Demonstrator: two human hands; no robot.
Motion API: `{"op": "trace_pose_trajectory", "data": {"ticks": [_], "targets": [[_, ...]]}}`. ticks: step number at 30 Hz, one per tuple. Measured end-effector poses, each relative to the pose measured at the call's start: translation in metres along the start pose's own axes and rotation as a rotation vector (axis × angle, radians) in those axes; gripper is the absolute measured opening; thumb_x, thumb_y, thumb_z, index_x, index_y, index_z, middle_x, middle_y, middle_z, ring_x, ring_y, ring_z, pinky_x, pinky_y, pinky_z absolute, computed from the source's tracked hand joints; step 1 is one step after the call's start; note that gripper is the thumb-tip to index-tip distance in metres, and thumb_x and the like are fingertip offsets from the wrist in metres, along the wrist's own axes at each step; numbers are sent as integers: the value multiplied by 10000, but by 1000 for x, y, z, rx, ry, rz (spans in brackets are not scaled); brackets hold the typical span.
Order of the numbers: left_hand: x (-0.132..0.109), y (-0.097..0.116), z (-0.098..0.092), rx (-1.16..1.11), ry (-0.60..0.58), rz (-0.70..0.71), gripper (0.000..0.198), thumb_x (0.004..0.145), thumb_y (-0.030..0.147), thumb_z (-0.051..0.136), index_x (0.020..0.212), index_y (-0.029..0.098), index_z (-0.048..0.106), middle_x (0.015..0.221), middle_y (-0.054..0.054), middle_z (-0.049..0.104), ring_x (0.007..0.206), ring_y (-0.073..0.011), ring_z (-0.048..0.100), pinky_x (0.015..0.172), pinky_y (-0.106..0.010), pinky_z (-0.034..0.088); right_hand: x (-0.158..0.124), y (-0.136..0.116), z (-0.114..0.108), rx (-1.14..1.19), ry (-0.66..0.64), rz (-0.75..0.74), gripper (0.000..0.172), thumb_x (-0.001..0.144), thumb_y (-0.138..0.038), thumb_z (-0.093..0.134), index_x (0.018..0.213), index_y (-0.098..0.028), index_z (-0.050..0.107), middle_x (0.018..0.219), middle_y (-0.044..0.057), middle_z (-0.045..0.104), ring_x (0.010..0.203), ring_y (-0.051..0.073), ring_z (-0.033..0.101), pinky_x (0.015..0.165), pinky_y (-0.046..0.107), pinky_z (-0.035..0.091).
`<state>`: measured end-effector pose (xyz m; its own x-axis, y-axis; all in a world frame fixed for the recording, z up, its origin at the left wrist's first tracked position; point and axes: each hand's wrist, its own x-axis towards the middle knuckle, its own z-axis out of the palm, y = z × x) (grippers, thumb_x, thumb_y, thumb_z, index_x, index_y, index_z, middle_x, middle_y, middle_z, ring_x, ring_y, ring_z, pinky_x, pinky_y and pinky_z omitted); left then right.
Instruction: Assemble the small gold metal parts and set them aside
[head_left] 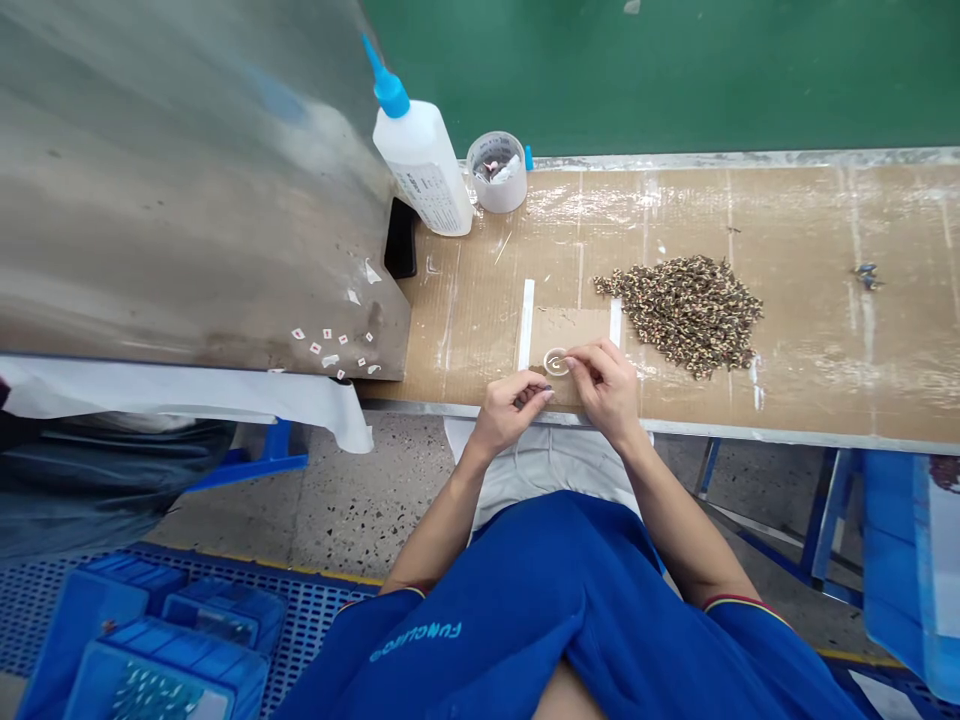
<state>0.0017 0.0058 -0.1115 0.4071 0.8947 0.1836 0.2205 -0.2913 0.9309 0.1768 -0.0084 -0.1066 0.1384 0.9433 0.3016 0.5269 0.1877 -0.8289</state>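
My left hand is closed in a pinch at the front edge of the bench, with a small dark piece showing at its fingertips. My right hand is closed too, thumb and forefinger together at the right rim of a small round clear dish. Whatever its fingers pinch is too small to make out. Under the dish lies a cardboard piece, with a white strip along its left side. Right of my hands spreads a heap of tiny dark-and-gold parts.
At the back left stand a white bottle with a blue nozzle and a tape roll holding scraps. A dark phone-like object leans by the metal panel. Blue bins sit low left; another person's leg is beside them.
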Motion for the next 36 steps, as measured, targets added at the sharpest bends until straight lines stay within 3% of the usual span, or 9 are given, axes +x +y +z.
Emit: {"op": "trace_pose_trajectory", "data": {"ticks": [5,11,18,27,36], "targets": [[2,1,-2,-2,-33,-43,166,930,293,641,844,153,664,731,-9,675,541,-71,552,516,-171,443,-1,0,-2,82,31,29,186,968,-295,579,834,-215,681,789,30,627,666,151,570,581,287,469],[1,0,-3,4,-101,-58,200,924,320,651,827,147,676,637,11,628,511,-74,522,502,-172,422,-18,-3,-3,416,77,239,269,968,-486,585,914,-228,640,732,-2,637,476,112,523,430,257,443],[1,0,-2,45,-109,-44,194,928,306,641,820,149,681,629,14,613,508,-73,508,506,-174,415,-29,-2,-1,447,55,292,321,937,-547,609,900,-229,637,694,-5,656,450,105,524,405,242,445],[3,2,-2,44,-90,16,135,917,225,638,806,149,655,637,24,601,498,-63,487,495,-162,403,-29,0,-1,418,12,184,193,973,-405,594,914,-230,648,756,12,661,512,122,571,451,256,466],[2,0,-2,26,-99,22,125,919,221,630,817,151,649,651,22,605,519,-69,504,504,-169,407,-28,0,-1,354,-21,120,199,986,-390,565,901,-228,644,796,34,688,542,131,576,488,272,473]]}}
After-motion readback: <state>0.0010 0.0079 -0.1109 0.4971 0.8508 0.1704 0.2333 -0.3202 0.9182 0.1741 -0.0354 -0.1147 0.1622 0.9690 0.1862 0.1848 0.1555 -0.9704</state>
